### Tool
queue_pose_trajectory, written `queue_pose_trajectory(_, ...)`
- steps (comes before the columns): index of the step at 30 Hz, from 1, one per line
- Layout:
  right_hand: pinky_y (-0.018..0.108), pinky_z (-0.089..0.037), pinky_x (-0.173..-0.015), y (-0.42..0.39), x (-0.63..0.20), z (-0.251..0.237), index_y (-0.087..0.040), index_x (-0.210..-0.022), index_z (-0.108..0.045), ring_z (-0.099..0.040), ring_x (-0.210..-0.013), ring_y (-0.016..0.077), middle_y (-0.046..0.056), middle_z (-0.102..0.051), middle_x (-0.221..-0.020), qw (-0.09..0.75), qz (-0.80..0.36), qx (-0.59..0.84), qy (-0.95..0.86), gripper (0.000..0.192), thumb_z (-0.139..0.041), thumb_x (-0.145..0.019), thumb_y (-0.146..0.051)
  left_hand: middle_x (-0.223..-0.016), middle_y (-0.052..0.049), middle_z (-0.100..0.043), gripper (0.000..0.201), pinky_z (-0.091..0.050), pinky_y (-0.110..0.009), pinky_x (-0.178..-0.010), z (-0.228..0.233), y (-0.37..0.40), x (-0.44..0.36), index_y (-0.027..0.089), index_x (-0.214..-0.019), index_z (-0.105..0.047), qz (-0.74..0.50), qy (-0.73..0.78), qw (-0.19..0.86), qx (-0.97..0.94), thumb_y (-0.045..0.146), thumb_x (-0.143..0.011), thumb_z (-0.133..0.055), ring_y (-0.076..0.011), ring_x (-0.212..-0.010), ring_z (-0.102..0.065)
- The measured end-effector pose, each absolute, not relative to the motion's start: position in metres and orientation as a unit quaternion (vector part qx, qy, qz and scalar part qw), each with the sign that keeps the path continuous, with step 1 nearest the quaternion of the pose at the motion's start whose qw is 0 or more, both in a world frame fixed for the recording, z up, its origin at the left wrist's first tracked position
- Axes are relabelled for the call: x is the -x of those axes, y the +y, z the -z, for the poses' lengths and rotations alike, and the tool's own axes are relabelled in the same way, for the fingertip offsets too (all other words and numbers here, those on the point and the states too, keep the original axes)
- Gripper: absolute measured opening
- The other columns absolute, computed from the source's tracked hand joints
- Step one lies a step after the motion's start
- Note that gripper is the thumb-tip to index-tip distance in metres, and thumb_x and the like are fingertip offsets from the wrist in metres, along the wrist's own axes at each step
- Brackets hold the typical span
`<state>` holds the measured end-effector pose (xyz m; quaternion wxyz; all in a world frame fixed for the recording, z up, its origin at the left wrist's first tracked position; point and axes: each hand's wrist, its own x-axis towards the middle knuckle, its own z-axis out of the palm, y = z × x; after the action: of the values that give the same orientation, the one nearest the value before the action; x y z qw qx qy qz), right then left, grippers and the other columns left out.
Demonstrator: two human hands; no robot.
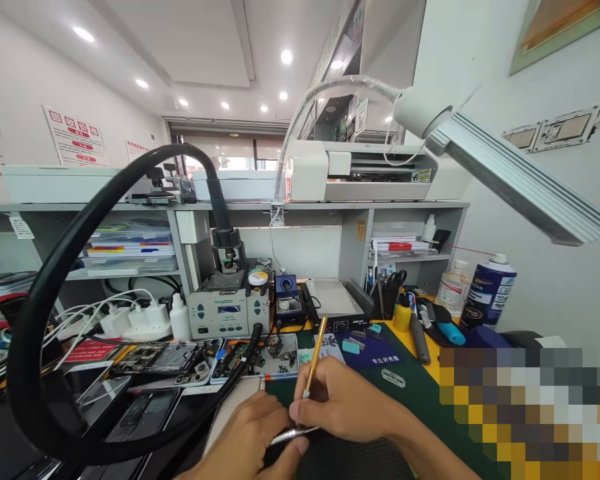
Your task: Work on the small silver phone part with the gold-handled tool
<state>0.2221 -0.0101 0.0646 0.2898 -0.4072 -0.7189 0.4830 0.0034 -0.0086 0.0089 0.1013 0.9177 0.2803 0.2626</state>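
A slim gold-coloured tool (pixel 314 357) stands nearly upright, leaning slightly to the right, its lower end pinched in the fingers of the right hand (pixel 345 403) above the green mat (pixel 410 400) on the worktop. Silver tweezers (pixel 293 435) lie almost level just below, gripped between both hands, with the left hand (pixel 250 433) closed over their near end. What the tips touch is hidden.

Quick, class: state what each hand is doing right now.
Left hand: closed on silver tweezers.
Right hand: closed, holding a gold-handled tool upright, like a pen.
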Motion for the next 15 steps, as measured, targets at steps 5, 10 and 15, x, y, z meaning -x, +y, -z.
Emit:
queue_pose_trajectory(5, 0.022, -0.037, -0.056, -0.0089, -0.2228, -0.0624, -0.016, -0.078, -0.066, -0.052, -0.063, 0.0112, -0.004, -0.059, -0.066, 0.291, -0.488, 0.403, -0.718, 0.012, -0.072, -0.082, -0.026, -0.085, -0.004, -0.069, 0.014, -0.049, -0.03, -0.071, -0.0141, -0.0132, -0.0032, 0.022, -0.088, -0.064, -0.256, 0.286, 0.099, -0.918, 0.022, -0.1, -0.057, -0.0218, -0.081, -0.065)
queue_pose_trajectory(10, 0.022, -0.036, -0.054, -0.0092, -0.2225, -0.0644, -0.016, -0.078, -0.066, -0.051, -0.062, 0.0111, -0.003, -0.059, -0.066, 0.288, -0.483, 0.403, -0.722, 0.013, -0.071, -0.084, -0.026, -0.085, -0.004, -0.07, 0.014, -0.051, -0.03, -0.07, -0.0132, -0.012, -0.0038, 0.022, -0.089, -0.066, -0.261, 0.287, 0.091, -0.917, 0.024, -0.1, -0.058, -0.0221, -0.081, -0.066)
queue_pose_trajectory(15, 0.021, -0.034, -0.05, -0.0102, -0.2206, -0.0701, -0.017, -0.073, -0.066, -0.05, -0.059, 0.0097, -0.005, -0.057, -0.063, 0.283, -0.469, 0.414, -0.727, 0.013, -0.075, -0.08, -0.025, -0.09, -0.003, -0.074, 0.011, -0.057, -0.028, -0.075, -0.0114, -0.0092, -0.0033, 0.024, -0.097, -0.07, -0.287, 0.263, 0.086, -0.917, 0.026, -0.102, -0.06, -0.0212, -0.084, -0.071)
